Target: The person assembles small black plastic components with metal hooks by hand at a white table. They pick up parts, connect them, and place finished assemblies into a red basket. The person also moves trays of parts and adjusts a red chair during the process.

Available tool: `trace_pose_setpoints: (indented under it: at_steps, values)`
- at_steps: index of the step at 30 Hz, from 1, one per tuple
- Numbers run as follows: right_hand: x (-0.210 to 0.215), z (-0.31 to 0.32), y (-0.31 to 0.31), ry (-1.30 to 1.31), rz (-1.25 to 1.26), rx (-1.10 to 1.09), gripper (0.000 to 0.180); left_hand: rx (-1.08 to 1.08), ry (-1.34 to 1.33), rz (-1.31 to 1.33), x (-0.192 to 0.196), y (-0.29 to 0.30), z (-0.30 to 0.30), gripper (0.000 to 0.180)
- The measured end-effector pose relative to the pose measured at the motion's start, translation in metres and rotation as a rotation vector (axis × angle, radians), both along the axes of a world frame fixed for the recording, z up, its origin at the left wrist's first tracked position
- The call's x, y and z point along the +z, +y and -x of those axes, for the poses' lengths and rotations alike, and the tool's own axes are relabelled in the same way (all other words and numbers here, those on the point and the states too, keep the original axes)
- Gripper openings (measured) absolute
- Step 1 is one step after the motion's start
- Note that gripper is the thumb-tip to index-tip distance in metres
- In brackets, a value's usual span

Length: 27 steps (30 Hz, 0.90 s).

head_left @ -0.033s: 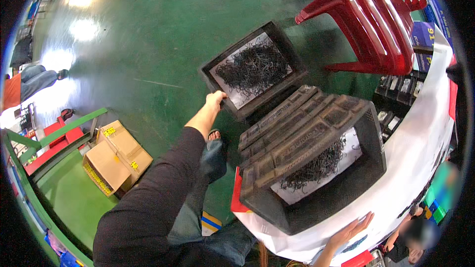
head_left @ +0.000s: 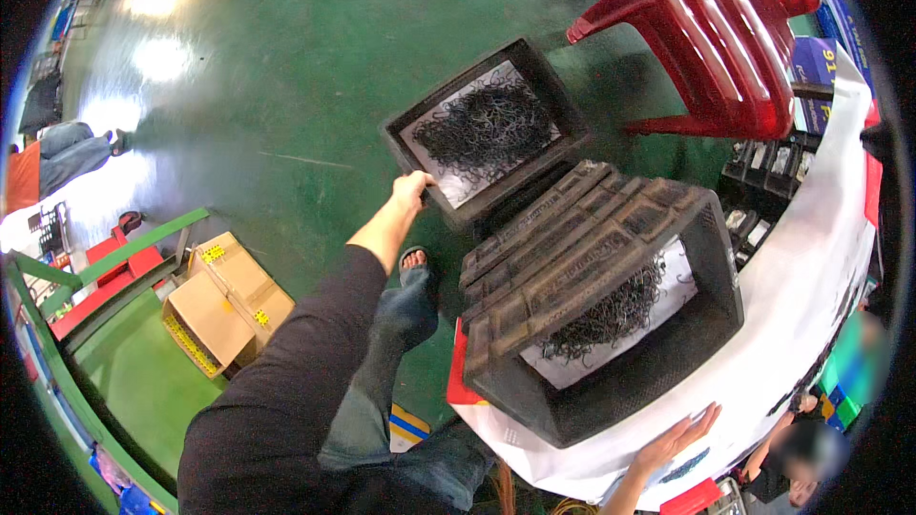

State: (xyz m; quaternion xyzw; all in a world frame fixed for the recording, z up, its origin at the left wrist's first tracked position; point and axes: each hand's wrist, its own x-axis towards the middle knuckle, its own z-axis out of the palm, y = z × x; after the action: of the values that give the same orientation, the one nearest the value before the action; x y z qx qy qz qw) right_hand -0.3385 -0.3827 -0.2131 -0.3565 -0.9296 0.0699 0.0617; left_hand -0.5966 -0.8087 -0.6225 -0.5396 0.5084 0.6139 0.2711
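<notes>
My left hand (head_left: 412, 191) is closed on the near left edge of a black plastic crate (head_left: 541, 70), tilted beyond the table's far edge. In it, a tangled heap of small black hook-shaped pieces (head_left: 487, 129) lies on white paper. Nearer to me, a larger-looking black crate (head_left: 620, 410) sits on the white-covered table (head_left: 792, 296), also holding black hook-shaped pieces (head_left: 611, 319) on white paper. Ribbed dark crate walls stand between the two. My right hand (head_left: 673, 439) rests near the close side of this crate, fingers stretched out, holding nothing.
A dark red plastic chair (head_left: 711, 38) stands at the far right. To the left, cardboard boxes (head_left: 234, 300) sit on a green cart (head_left: 134, 353). Dark trays (head_left: 763, 172) lie past the table's right part. Another person (head_left: 797, 458) is at lower right, another (head_left: 67, 157) at far left.
</notes>
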Motion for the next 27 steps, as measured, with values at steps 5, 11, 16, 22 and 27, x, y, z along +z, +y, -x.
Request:
trace_pose_setpoints:
  at_steps: [5, 11, 16, 22, 27]
  values:
    - [0.000, 0.001, 0.002, 0.005, -0.016, 0.037, 0.047, -0.171, -0.096, 0.109, 0.090, -0.096, -0.003, 0.018]
    - [0.000, 0.008, -0.001, 0.046, 0.002, 0.048, 0.047, -0.073, -0.080, 0.213, 0.192, -0.216, -0.053, 0.031]
    - [-0.001, 0.007, -0.001, 0.039, 0.008, 0.031, 0.046, 0.014, -0.102, 0.319, 0.203, -0.236, -0.087, 0.025]
    - [-0.002, 0.006, 0.000, 0.073, -0.002, 0.056, 0.046, 0.175, -0.147, 0.248, 0.197, -0.194, -0.103, 0.019]
    - [-0.008, -0.003, 0.007, 0.079, -0.066, 0.109, 0.045, 0.190, -0.100, 0.109, 0.178, -0.165, -0.102, 0.018]
